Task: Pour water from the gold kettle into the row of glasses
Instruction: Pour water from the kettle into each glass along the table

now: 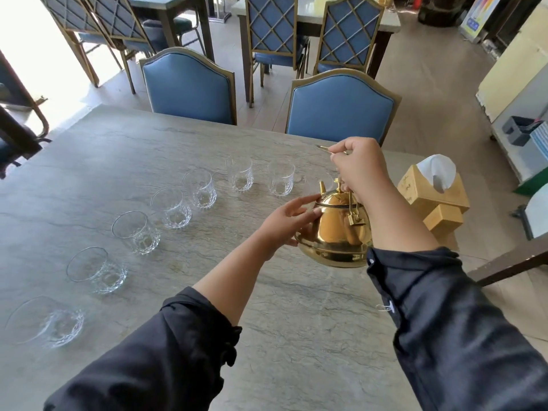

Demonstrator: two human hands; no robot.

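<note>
The gold kettle (pixel 333 229) hangs tilted above the marble table (pixel 178 149), its spout pointing away toward a glass (pixel 321 180) mostly hidden behind it. My right hand (pixel 360 170) is shut on the kettle's thin gold handle from above. My left hand (pixel 292 221) rests with spread fingers against the kettle's lid and left side. Several clear cut glasses stand in a curved row from the near left glass (pixel 47 321) to the far glass (pixel 281 178). All the visible ones look empty. No stream of water is visible.
A wooden tissue box (pixel 433 192) stands just right of the kettle near the table's right edge. Two blue chairs (pixel 189 87) (pixel 341 106) are tucked along the far edge. More tables and chairs fill the room behind.
</note>
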